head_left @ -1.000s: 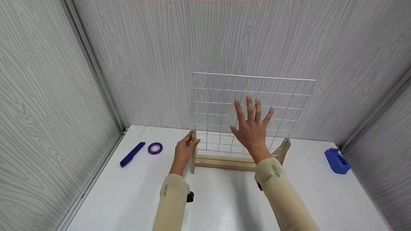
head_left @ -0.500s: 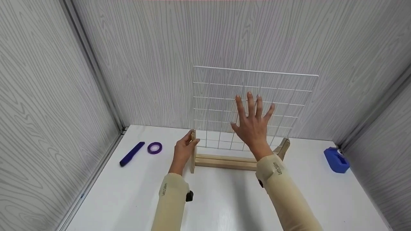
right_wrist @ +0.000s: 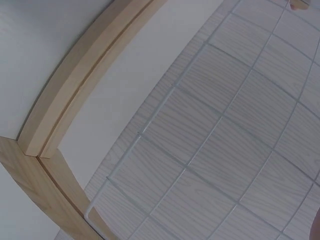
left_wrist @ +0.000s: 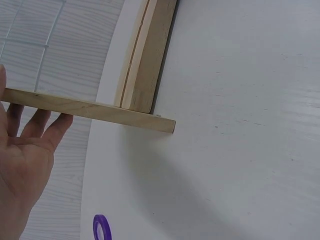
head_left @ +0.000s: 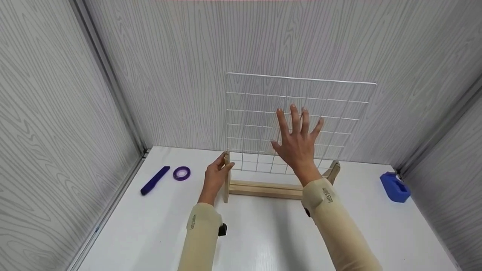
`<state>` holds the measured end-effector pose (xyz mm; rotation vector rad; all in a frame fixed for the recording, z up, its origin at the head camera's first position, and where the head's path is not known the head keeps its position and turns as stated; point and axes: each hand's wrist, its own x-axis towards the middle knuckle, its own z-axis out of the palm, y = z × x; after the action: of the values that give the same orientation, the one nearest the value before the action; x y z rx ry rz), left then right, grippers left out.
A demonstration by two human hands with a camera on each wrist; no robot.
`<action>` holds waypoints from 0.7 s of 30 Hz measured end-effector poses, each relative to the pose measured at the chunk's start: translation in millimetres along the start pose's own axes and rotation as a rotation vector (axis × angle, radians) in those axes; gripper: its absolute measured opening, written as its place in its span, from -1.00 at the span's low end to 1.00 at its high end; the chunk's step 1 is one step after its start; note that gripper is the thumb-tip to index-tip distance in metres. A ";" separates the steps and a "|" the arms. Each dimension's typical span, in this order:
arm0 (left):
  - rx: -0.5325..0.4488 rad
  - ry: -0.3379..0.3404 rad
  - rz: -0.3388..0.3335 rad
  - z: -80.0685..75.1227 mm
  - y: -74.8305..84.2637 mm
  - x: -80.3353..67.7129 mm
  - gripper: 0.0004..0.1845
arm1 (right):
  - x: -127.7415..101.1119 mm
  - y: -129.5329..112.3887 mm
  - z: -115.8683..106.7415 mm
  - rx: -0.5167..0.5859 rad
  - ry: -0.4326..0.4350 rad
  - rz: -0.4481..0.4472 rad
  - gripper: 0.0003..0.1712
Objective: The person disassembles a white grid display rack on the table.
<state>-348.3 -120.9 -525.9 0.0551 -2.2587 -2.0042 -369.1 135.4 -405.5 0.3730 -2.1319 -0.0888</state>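
A white wire grid panel (head_left: 263,124) stands upright between the two side pieces of a wooden stand (head_left: 263,189). In the right wrist view the bottom wire of the grid panel (right_wrist: 159,104) lies apart from the wooden crossbar (right_wrist: 80,90), its corner at the grooved side piece. My left hand (head_left: 214,178) pinches the stand's left side piece, thumb on the inner side; the left wrist view has several fingers against the side piece (left_wrist: 90,109). My right hand (head_left: 297,150) lies spread over the grid, fingers nearly straight; their exact contact with the wires is hidden.
On the white table (head_left: 241,233), left of the stand, lie a dark purple bar-shaped object (head_left: 155,180) and a purple tape roll (head_left: 182,173). A blue tape dispenser (head_left: 395,187) sits at the right. Wood-grain panels (head_left: 188,75) close off the back and sides.
The grid panel has risen within the stand, widening the gap above the crossbar. My right hand has moved up with it. My left hand keeps its hold on the left side piece.
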 end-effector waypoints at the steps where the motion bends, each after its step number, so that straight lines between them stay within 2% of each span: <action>1: 0.001 0.001 -0.007 0.1 0.5 0.3 -0.31 | 0.7 0.0 0.0 -0.005 0.007 -0.005 0.36; 5: 0.010 0.010 -0.025 0.3 1.0 1.1 -0.31 | 3.0 0.1 -0.9 -0.010 0.031 -0.018 0.35; 21: 0.029 0.012 -0.007 1.3 0.2 0.2 -0.31 | 14.4 4.7 -8.8 -0.016 0.024 -0.020 0.36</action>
<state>-348.7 -119.7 -525.8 0.0782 -2.2832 -1.9698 -370.3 136.3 -388.1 0.3847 -2.1024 -0.1126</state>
